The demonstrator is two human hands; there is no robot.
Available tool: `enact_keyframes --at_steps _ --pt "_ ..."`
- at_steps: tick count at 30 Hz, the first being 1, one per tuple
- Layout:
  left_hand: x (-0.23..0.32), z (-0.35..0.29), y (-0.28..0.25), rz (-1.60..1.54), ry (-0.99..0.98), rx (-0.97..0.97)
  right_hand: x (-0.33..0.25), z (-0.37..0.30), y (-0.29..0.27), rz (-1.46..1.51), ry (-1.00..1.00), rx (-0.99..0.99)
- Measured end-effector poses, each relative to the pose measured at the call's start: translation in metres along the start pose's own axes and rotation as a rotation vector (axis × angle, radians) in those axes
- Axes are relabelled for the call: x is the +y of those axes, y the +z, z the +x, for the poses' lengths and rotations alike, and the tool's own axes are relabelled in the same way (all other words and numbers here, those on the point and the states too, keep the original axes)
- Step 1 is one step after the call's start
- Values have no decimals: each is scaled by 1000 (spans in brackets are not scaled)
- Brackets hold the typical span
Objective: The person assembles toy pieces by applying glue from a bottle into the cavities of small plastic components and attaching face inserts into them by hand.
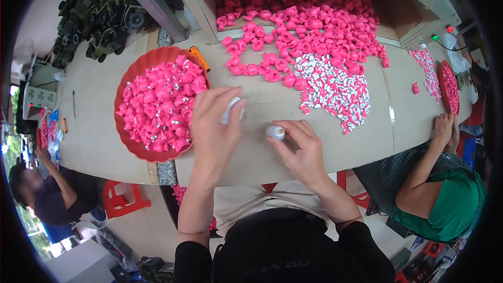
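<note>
My left hand (pixel 216 128) is curled around a small white object (pixel 232 110), partly hidden by the fingers and blurred, so its kind does not show. Between the thumb and fingers of my right hand (pixel 304 149) is a small white bottle (pixel 275 132), tilted, with a yellowish tip. Both hands are over the near part of the table, apart from each other. Left of my left hand stands a red scalloped bowl (pixel 126 139), heaped with pink hollow plastic parts (pixel 162 100), some with silvery-white bits.
Beyond my hands, a big heap of pink parts (pixel 319 31) spills from a wooden bin (pixel 406 16). Small pink-and-white pieces (pixel 335 92) lie before it. An orange tool (pixel 199 59) lies by the bowl. Dark green toy vehicles (pixel 97 13) are piled far left. People sit left and right.
</note>
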State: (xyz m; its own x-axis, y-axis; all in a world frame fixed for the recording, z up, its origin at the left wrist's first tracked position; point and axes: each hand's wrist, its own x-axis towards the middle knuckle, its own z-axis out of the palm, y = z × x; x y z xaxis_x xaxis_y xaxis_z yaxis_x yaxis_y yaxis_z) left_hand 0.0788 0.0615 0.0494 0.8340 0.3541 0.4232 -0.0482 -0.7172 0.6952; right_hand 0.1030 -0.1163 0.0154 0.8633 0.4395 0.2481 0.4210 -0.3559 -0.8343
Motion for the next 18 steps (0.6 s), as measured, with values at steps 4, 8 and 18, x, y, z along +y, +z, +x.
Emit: enact_keyframes --at_steps 4,8,18 --pt "-2 26 60 173 116 -109 -1 -4 -16 30 -40 100" --pt "-1 34 87 357 162 -215 7 -18 -31 150 9 170" --pt "7 -23 33 -634 -427 -478 12 -34 -49 277 111 103"
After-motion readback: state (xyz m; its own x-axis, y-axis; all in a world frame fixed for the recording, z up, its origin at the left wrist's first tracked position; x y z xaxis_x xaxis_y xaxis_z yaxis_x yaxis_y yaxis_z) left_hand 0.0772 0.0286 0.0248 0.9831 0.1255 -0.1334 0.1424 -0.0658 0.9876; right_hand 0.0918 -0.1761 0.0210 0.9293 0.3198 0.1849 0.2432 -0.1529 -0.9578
